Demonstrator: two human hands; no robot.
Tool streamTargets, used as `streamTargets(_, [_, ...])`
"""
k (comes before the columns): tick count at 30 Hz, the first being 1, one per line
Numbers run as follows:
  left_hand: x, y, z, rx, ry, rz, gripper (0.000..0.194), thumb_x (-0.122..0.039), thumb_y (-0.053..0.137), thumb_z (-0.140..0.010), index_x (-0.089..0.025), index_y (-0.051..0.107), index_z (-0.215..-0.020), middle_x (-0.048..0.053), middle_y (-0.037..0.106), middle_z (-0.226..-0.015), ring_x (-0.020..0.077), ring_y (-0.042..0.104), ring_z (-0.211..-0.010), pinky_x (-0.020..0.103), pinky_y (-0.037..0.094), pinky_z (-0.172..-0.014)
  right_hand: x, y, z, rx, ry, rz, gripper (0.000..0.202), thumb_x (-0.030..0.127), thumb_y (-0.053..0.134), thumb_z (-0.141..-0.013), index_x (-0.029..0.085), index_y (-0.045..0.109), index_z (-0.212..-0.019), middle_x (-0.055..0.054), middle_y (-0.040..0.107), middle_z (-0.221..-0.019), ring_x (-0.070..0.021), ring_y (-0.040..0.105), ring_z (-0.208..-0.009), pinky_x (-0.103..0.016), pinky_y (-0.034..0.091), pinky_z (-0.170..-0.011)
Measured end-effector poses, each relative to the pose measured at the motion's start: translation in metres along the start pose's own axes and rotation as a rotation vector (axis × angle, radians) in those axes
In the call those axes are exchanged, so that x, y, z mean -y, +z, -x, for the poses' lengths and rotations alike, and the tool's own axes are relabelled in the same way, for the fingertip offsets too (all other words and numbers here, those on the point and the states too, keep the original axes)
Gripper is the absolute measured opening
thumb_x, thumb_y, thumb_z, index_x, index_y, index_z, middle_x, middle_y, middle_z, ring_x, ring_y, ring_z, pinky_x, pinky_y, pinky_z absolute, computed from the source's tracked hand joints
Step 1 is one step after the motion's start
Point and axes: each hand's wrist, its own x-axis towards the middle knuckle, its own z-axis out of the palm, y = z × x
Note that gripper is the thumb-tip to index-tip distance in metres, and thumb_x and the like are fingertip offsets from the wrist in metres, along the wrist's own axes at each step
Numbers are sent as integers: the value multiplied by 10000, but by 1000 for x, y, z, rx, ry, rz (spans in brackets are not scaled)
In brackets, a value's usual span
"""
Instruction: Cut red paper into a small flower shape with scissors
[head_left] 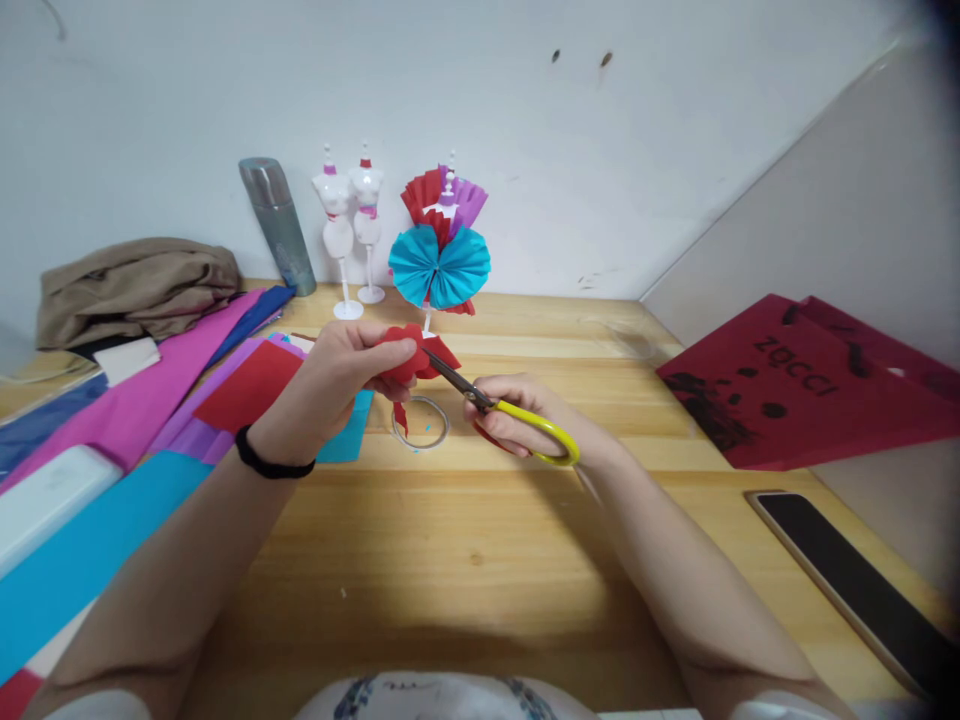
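Note:
My left hand (346, 362) pinches a piece of red paper (405, 352) with a scalloped edge, held up above the table. In my right hand (517, 400) is a pair of scissors (536, 428) with yellow handles. The dark blades reach left to the edge of the red paper; how far apart they are is hard to make out. Beneath the paper, a thin ring of tape (442, 440) lies on the wood with small red and blue scraps. Just behind my hands stands a mini mannequin dressed in a blue pleated fan (439, 266) and red and purple pleats.
Two white mini mannequins (337, 235) and a grey-green bottle (277, 225) stand by the wall. Coloured sheets, including a magenta strip (142, 400), and a brown cloth (139, 290) lie left. At right are a red paper bag (810, 390) and a phone (847, 580).

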Motion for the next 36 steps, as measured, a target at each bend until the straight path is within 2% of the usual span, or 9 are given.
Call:
streamTargets(20, [-1,0,0,9,2,-44,282,-397,848,-759,-168,759,-620,68,761,-664,133,612,-543,239,542,-537,0,-2,1,33,29,16,569,743,832,-899,196,673,-921,83,502,-639,-49,352,-422,-194,274,-399])
streamTargets(30, [0,-1,-2,22,19,-26,259,-386,923,-715,-161,809,-660,55,730,-611,142,615,-552,245,518,-535,9,-1,1,51,30,39,619,802,792,-896,197,659,-904,82,518,-644,-43,344,-406,-196,285,-382])
streamTargets(33, [-1,0,-1,32,14,-8,300,-388,902,-740,-172,761,-587,54,714,-590,152,623,-557,260,524,-541,9,0,0,48,12,25,634,811,802,-878,195,657,-915,78,531,-672,-40,355,-412,-198,282,-378])
streamTargets(36, [-2,2,0,4,16,-9,277,-383,888,-732,-164,774,-607,58,721,-596,152,619,-555,268,534,-554,8,0,0,34,4,23,641,810,814,-864,191,658,-932,64,545,-720,-43,382,-438,-202,301,-378])
